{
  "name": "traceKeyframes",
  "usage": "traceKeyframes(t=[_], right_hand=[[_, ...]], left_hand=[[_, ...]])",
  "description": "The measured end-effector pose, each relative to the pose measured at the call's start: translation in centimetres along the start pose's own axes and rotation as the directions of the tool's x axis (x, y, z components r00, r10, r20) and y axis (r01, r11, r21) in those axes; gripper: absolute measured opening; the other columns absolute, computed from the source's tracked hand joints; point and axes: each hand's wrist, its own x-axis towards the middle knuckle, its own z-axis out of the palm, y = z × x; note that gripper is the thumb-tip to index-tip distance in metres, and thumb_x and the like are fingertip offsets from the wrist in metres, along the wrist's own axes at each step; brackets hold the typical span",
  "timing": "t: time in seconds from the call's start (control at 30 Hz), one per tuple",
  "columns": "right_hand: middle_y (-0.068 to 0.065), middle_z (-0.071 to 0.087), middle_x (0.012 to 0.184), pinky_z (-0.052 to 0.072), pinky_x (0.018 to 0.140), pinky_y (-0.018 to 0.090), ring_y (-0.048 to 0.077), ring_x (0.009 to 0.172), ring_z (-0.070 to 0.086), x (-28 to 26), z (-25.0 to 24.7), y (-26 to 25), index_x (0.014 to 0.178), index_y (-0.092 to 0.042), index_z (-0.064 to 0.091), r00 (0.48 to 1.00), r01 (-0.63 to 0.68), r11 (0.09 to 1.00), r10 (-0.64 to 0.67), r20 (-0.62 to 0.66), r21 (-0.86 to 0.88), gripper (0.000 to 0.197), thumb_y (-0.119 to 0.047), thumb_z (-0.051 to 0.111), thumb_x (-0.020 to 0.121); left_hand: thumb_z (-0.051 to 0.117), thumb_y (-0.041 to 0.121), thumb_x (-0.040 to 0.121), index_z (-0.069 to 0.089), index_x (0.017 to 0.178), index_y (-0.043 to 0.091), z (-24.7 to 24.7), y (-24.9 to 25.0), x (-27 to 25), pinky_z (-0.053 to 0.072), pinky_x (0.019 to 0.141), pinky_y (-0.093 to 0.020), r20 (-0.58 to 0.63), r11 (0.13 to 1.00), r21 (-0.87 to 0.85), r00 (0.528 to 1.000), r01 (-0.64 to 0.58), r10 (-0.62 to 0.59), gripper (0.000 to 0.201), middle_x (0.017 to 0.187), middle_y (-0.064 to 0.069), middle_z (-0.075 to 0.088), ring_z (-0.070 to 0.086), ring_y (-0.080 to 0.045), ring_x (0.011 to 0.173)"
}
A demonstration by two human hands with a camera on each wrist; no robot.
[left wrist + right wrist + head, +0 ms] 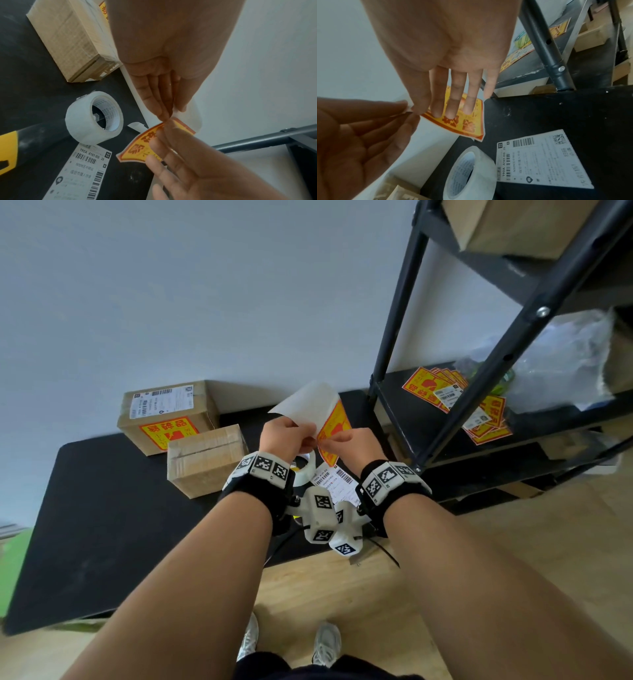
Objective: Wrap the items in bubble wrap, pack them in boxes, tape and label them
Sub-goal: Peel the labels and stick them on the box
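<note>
While both hands work above the black table (pixel 102 508), the labelling step is plainly the one in hand: the left hand (pixel 286 436) pinches a corner of the white backing sheet (pixel 305 405) and the right hand (pixel 352 445) pinches the yellow-and-red sticker (pixel 334 428), the two fingertips meeting where the sticker parts from its backing. Held in the air just above the tape roll (pixel 94 119) and the loose shipping label (pixel 539 159), the sticker looks partly peeled, its far portion seemingly clinging to the sheet. Beside the left wrist sits a plain taped box (pixel 205 460), and behind it, against the wall, a box (pixel 168 414) already carrying both a sticker and a shipping label. More stickers (pixel 455 402) lie on the black shelf (pixel 404 412). Next, I judge, the backing must come fully away without the sticker curling onto itself, and then it should go flat onto the plain box.
</note>
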Motion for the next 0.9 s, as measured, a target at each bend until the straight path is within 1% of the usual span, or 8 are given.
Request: traceKeyframes(t=[0.07,0.13,0.23,0.33,0.5,0.67,0.8,0.9], right_hand=[[0.007,0.074,0.084,0.053,0.081,0.039,0.02,0.082,0.067,-0.2,0.1,-0.1,0.084,-0.017,0.08,1.0,0.009,0.999,-0.009,0.018,0.038,0.018,-0.034,0.077,0.081],[0.012,0.07,0.075,0.048,0.07,0.04,0.019,0.069,0.057,-0.4,0.2,-0.3,0.076,-0.014,0.078,0.999,0.008,0.998,-0.01,0.033,0.059,0.026,-0.039,0.078,0.079],[0.012,0.048,0.061,0.032,0.062,0.035,0.02,0.062,0.039,-0.7,0.1,-0.4,0.067,-0.001,0.069,0.999,-0.01,0.997,0.007,0.043,0.077,0.046,-0.045,0.075,0.081],[0.018,0.06,0.069,0.039,0.065,0.032,0.019,0.065,0.047,-1.1,-0.2,-0.3,0.081,-0.003,0.076,0.999,-0.01,0.994,0.006,0.043,0.109,0.041,-0.043,0.073,0.084],[0.004,0.066,0.076,0.043,0.062,0.026,0.013,0.063,0.052,-1.1,-0.8,0.0,0.09,-0.01,0.076,0.999,-0.038,0.996,0.035,0.039,0.079,0.017,-0.025,0.07,0.089],[0.016,0.056,0.071,0.04,0.062,0.029,0.018,0.065,0.046,-0.7,-0.7,0.7,0.086,0.008,0.069,0.994,-0.101,0.995,0.102,-0.03,0.023,0.022,-0.011,0.06,0.084],[0.002,0.057,0.068,0.036,0.054,0.024,0.013,0.06,0.047,-0.6,-1.2,1.3,0.074,-0.004,0.066,0.985,-0.144,0.99,0.144,-0.099,0.01,0.019,-0.016,0.056,0.086],[0.0,0.06,0.07,0.04,0.058,0.026,0.014,0.065,0.053,-0.3,-1.4,1.8,0.068,-0.014,0.061,0.978,-0.152,0.988,0.152,-0.145,0.007,0.019,-0.018,0.057,0.087]], left_hand=[[0.069,0.009,0.085,0.066,0.077,0.001,0.0,0.0,-0.2,0.058,0.085,-0.049,0.019,1.0,0.019,1.0,0.003,-0.003,0.012,0.08,-0.019,0.072,0.072,-0.036,0.081],[0.069,0.01,0.086,0.066,0.076,0.001,0.1,-0.1,-0.4,0.058,0.085,-0.048,0.021,0.999,0.034,1.0,-0.002,0.001,0.014,0.086,-0.021,0.073,0.071,-0.038,0.087],[0.068,0.013,0.086,0.067,0.075,0.004,0.3,0.0,-0.8,0.059,0.083,-0.044,0.016,0.995,0.092,0.999,-0.029,0.028,0.014,0.084,-0.017,0.074,0.071,-0.031,0.081],[0.067,0.016,0.085,0.067,0.068,0.009,0.3,0.1,-0.9,0.056,0.083,-0.047,0.009,0.989,0.144,0.999,-0.045,0.044,0.018,0.08,-0.015,0.073,0.065,-0.025,0.073],[0.064,0.016,0.088,0.068,0.07,0.013,0.4,-0.2,-0.8,0.056,0.086,-0.045,0.044,0.979,0.186,0.996,-0.081,0.074,0.019,0.084,-0.013,0.073,0.064,-0.021,0.076],[0.07,0.016,0.082,0.068,0.067,0.011,0.7,-0.6,-0.6,0.056,0.081,-0.044,-0.011,0.973,0.219,0.996,-0.079,0.084,0.016,0.075,-0.011,0.072,0.067,-0.027,0.073],[0.068,0.018,0.081,0.068,0.069,0.008,0.5,-1.0,0.0,0.057,0.074,-0.04,-0.137,0.98,0.194,0.988,-0.046,0.073,0.015,0.065,-0.006,0.068,0.064,-0.024,0.065],[0.065,0.019,0.084,0.069,0.071,0.005,0.3,-0.9,0.4,0.05,0.056,-0.027,-0.228,0.976,0.21,0.967,-0.062,0.111,0.02,0.062,-0.004,0.066,0.057,-0.018,0.055]])
